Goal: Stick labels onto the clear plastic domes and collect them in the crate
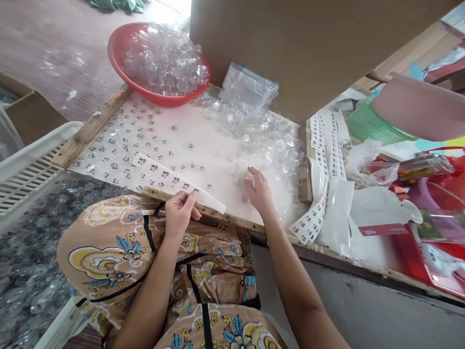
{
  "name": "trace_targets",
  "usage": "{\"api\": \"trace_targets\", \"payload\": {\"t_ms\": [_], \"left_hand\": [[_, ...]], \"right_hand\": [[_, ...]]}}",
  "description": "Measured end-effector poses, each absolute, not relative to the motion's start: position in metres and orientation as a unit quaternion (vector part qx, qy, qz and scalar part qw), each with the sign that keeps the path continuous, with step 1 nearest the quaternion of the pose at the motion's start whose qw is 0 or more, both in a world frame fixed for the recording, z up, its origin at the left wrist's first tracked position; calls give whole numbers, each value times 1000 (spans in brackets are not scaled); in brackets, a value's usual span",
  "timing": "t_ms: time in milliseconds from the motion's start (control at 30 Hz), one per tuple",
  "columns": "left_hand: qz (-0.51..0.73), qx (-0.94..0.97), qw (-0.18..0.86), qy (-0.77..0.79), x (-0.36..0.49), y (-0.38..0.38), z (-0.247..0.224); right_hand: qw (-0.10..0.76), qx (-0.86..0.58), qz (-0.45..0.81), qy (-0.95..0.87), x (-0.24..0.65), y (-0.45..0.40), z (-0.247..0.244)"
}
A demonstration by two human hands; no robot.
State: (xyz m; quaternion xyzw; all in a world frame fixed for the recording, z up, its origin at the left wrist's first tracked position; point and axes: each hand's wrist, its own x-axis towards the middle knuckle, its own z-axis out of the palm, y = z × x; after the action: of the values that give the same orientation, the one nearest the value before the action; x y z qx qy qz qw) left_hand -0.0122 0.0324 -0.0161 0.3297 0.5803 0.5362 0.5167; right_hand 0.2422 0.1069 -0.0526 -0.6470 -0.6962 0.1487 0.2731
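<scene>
Thumb and fingers of my left hand [180, 212] pinch the lower edge of a white sticker strip [209, 198] near the front edge of the work surface. Small black panda prints run along the strip's left part, and its right end is blank. My right hand [259, 191] is stretched over the white surface, fingers apart, near the left edge of a spread of small clear plastic pieces [269, 131]. Under its fingertips the view is hazy, so I cannot tell whether they touch a piece. Many clear pieces with panda prints [116, 150] lie flat at the left.
A red basin [119, 63] heaped with clear pieces stands at the back left. Behind the surface rises a big cardboard box [290, 43]. Wooden rails [90, 126] edge the surface. Printed strips [314, 213] hang at the right, and a white crate [47, 145] is at the left.
</scene>
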Motion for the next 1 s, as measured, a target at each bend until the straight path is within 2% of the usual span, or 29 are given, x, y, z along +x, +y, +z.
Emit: {"api": "trace_targets", "payload": {"t_ms": [100,200,367,533,667,867,1000], "left_hand": [[534,326,519,582,-12,31,-16],[532,326,519,584,-11,31,-17],[519,343,521,585,-13,31,-16],[576,292,537,542,-15,30,-18],[588,284,529,542,-14,29,-21],[567,312,502,574,-13,31,-23],[569,313,503,571,-13,31,-23]], "right_hand": [[334,-660,105,-664,238,89,-34],[364,-632,162,-665,214,71,-13],[346,-509,323,-719,147,63,8],[319,-479,389,-720,126,69,9],[276,-476,388,-739,141,62,9],[318,-487,270,-767,137,43,5],[334,-509,267,-747,130,41,1]]}}
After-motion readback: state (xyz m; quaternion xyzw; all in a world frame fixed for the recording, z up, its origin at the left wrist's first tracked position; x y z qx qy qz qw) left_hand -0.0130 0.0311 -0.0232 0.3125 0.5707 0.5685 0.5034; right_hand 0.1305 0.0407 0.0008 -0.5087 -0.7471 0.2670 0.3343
